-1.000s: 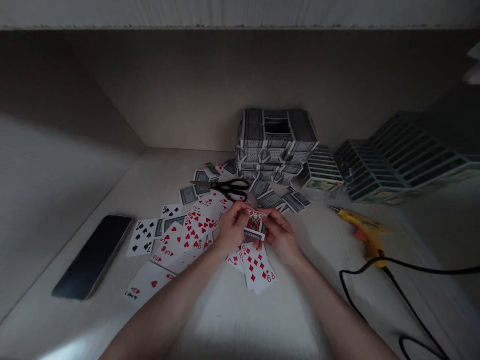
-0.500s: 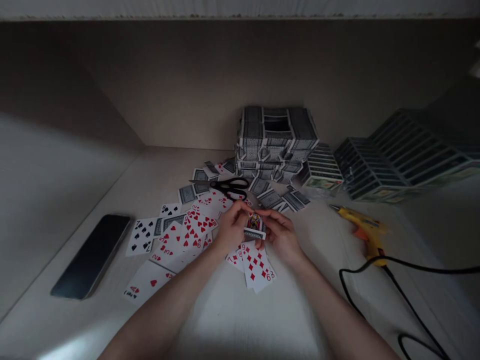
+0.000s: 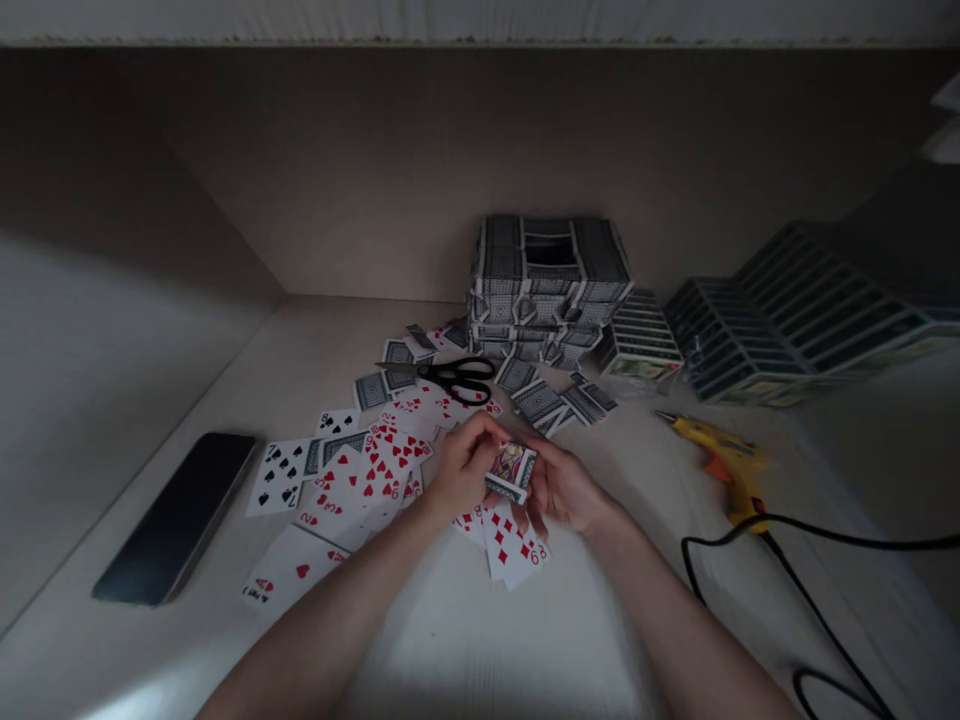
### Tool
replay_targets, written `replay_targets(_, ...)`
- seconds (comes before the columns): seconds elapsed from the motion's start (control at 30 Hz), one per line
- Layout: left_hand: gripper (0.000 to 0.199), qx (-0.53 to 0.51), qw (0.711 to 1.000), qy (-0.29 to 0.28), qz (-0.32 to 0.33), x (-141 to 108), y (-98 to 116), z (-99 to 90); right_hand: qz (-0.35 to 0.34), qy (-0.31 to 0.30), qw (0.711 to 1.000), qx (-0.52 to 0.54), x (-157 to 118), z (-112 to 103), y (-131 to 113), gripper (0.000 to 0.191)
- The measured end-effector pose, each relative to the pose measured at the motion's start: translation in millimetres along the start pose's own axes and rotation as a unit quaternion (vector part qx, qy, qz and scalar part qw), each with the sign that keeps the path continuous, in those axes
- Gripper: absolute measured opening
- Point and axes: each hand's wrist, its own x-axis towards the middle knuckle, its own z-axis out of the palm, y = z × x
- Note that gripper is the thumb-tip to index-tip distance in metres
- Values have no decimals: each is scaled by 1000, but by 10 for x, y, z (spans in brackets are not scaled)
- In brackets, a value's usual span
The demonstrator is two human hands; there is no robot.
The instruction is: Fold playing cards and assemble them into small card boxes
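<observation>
Between my hands is a face card (image 3: 510, 468) with its edges folded up, showing a patterned back along the fold. My left hand (image 3: 466, 462) pinches its left side with thumb and fingers. Around its right side and far edge are the curled fingers of my right hand (image 3: 559, 485). Just below lie diamond cards (image 3: 514, 550), partly covered by my right fingertips. Loose heart cards (image 3: 386, 465) spread out to the left, and black-handled scissors (image 3: 457, 380) rest on cards beyond my hands.
A block built of folded cards (image 3: 551, 285) stands at the back. Card boxes (image 3: 750, 340) line the right rear. A yellow glue gun (image 3: 724, 455) with a black cable (image 3: 847, 542) lies at right, a phone (image 3: 180, 515) at left. Face-down cards (image 3: 544, 400) lie before the block.
The folded card has turned and tilted, showing more of its face and a folded right edge. My right hand has rotated and lowered a little, its fingers now over the diamond cards.
</observation>
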Motion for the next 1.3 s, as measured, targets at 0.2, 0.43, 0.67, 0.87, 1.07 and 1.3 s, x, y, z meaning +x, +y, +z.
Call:
replay_targets(0.2, 8, 52, 998, -9, 31, 36, -24, -46, -25, -31, 999, -3, -3, 9, 19, 39)
replay_targets(0.43, 15, 50, 997, -13, 54, 29, -4, -59, -98, -4, 995, -31, 4, 32, 55, 39)
replay_targets(0.67, 23, 62, 995, 61, 40, 40, -15, -27, -126, 42, 989, -69, 13, 75, 39, 42)
replay_targets(0.87, 34, 111, 989, 79, 50, 93, 8, -4, -236, 154, 940, -192, 99, 106, 157, 46)
replay_targets(1.07, 34, 277, 956, 26, 91, 73, 31, 9, -282, 238, 865, -340, 110, 105, 275, 44)
replay_targets(1.3, 37, 282, 952, 27, 112, 99, 22, 19, -290, 232, 861, -348, 85, 149, 234, 40)
